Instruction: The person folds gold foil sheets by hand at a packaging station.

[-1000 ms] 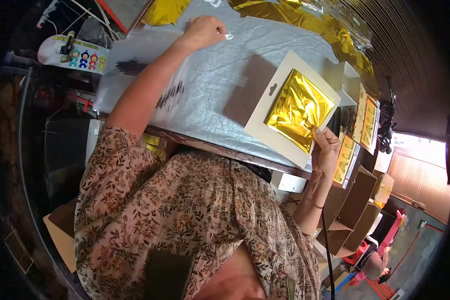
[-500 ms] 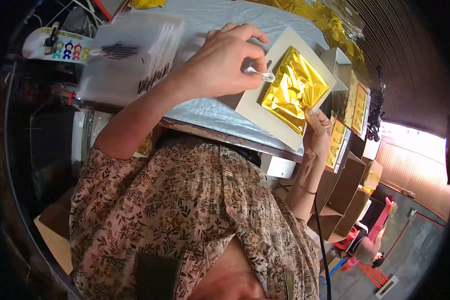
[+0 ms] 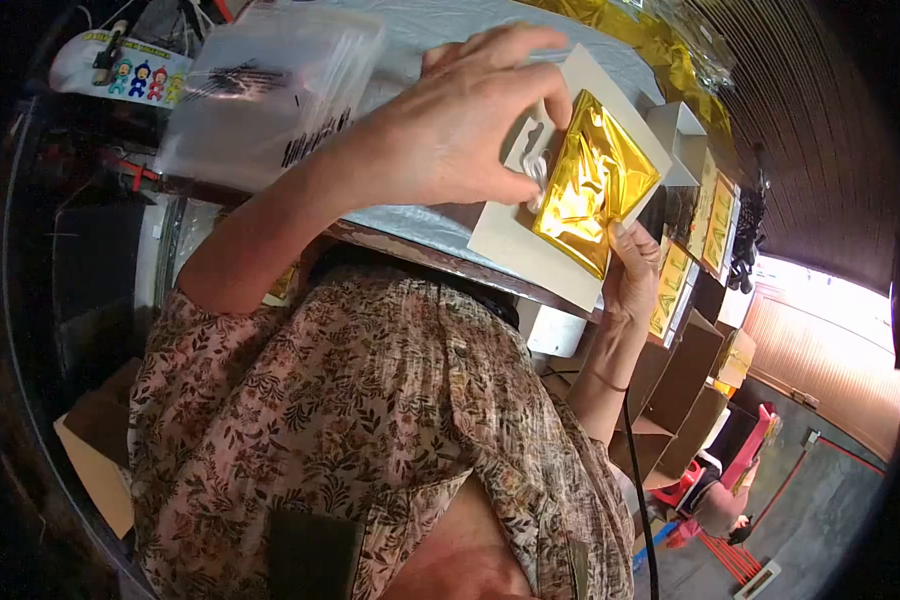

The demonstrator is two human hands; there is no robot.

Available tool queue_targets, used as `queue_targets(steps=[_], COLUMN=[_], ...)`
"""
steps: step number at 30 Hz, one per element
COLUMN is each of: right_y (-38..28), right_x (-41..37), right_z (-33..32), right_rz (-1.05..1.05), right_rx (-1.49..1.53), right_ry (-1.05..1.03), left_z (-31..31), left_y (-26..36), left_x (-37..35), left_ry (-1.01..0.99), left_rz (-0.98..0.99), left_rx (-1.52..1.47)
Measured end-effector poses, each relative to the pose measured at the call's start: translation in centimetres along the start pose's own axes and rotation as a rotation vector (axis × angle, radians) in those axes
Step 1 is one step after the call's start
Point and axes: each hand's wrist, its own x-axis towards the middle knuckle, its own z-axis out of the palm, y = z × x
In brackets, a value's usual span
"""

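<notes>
A pale card (image 3: 510, 235) with a hang hole is tilted above the table, bearing a shiny gold foil packet (image 3: 592, 190). My right hand (image 3: 634, 262) pinches the card and packet at their near right side, thumb on the foil. My left hand (image 3: 470, 130) reaches over the card's left part. Its thumb and index finger are spread apart, with their tips by the packet's left edge. Between them, a small clear plastic piece (image 3: 537, 168) lies against the card near the hang hole. The other left fingers are lifted and partly curled.
A stack of clear plastic sleeves (image 3: 260, 100) lies at left on the silver-covered table (image 3: 410, 222). Gold foil (image 3: 660, 50) lines the far edge. An open white box (image 3: 678, 140) stands right of the card. Cardboard boxes (image 3: 685, 400) and a person (image 3: 715, 505) are farther right.
My left hand has moved right and its thumb and index finger have spread. The clear plastic piece, earlier at those fingertips, is now against the card. My right hand keeps its hold.
</notes>
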Motion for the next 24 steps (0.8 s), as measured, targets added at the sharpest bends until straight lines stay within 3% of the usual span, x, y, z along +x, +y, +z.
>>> queue_targets(steps=[12, 18, 20, 24], right_y=[-0.7, -0.4, -0.3, -0.3], right_x=[-0.6, -0.8, -0.7, -0.8], right_z=[1.4, 0.8, 0.6, 1.0], right_rz=[0.000, -0.031, -0.026, -0.022], right_rx=[-0.056, -0.049, -0.041, -0.046], right_ry=[-0.048, -0.021, -0.011, 0.008], left_z=[2.0, 1.0, 0.3, 2.4], left_y=[-0.7, -1.8, -0.9, -0.8], left_x=[-0.1, -1.5, -1.9, -2.5], left_ry=[0.032, -0.050, -0.139, -0.117], left_rz=[-0.108, -0.074, -0.318, -0.415], left_rx=[-0.198, -0.602, -0.810, -0.962])
